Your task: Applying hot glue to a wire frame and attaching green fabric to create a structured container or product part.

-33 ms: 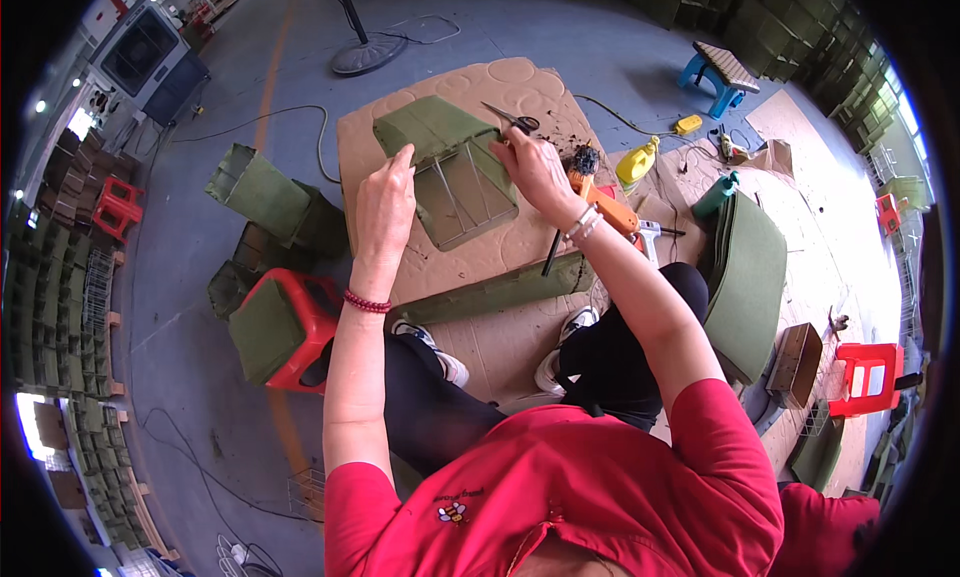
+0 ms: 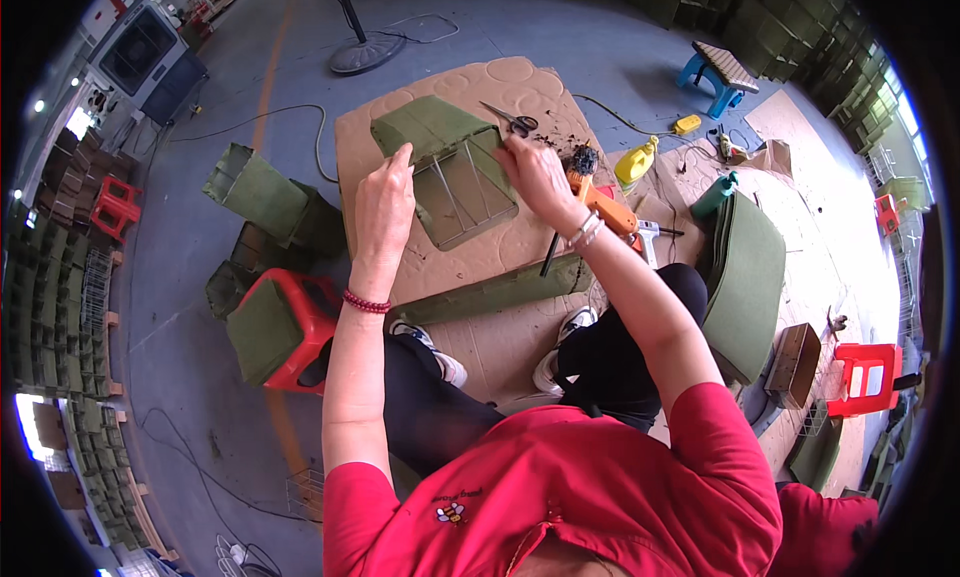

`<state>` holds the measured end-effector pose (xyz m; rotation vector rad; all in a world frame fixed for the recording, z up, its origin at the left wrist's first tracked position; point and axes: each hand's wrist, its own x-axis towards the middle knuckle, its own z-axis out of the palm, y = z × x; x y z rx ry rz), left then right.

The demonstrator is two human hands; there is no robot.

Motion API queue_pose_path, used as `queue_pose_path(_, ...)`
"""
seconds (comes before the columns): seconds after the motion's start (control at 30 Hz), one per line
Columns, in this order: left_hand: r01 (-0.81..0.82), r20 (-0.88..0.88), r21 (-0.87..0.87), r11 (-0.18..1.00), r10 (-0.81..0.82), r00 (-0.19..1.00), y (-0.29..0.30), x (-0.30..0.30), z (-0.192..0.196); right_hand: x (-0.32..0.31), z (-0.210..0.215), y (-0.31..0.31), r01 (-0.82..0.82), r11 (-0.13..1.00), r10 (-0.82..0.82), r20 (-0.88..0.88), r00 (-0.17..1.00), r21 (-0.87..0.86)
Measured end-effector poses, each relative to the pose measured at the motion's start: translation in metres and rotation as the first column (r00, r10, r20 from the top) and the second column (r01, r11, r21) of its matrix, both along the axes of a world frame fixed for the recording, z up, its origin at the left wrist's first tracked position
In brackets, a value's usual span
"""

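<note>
A green fabric-covered box (image 2: pixel 430 124) with an open side and thin metal wires across it lies on a sheet of cardboard (image 2: pixel 380 245). My left hand (image 2: pixel 385 205) pinches the box's edge at its left, thumb and fingers pressed together. At the opposite corner, my right hand (image 2: pixel 540 180) has its fingers closed on the edge; the fingertips are partly hidden. Just beyond that hand lie dark-handled scissors (image 2: pixel 521 124). An orange glue gun (image 2: pixel 615 213) rests beside my right wrist.
A yellow bottle (image 2: pixel 635 161) and a green bottle (image 2: pixel 715 193) stand to the right, near stacked green panels (image 2: pixel 750 287). At left are a red stool (image 2: pixel 317 319) and green box pieces (image 2: pixel 258 192). Farther off are a blue stool (image 2: pixel 722 81) and a round stand base (image 2: pixel 367 55).
My right hand's fingers have drawn in slightly at the box's corner, and its wrist is a little lower. My left hand and the box look almost unmoved.
</note>
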<state>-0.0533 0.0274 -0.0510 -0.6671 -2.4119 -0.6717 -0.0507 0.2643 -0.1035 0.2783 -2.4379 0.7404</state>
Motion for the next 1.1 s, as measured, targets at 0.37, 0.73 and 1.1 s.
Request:
queue_pose_path(0.37, -0.076, -0.081, -0.173, 0.982, 0.063, 0.995, 0.021, 0.001, 0.009, 0.023, -0.007, 0.034, 0.175, 0.853, -0.072, 0.221, 0.973, -0.492)
queue_pose_path(0.73, -0.172, -0.237, -0.129, 0.977, 0.138, 0.962, 0.025, 0.005, 0.008, 0.064, -0.119, 0.111, 0.422, 0.847, -0.486, 0.152, 0.861, 0.324)
queue_pose_path(1.1, -0.120, -0.227, -0.119, 0.986, 0.091, 0.970, 0.017, 0.003, -0.001, 0.089, -0.054, 0.145, 0.320, 0.441, 0.023, 0.367, 0.930, -0.838)
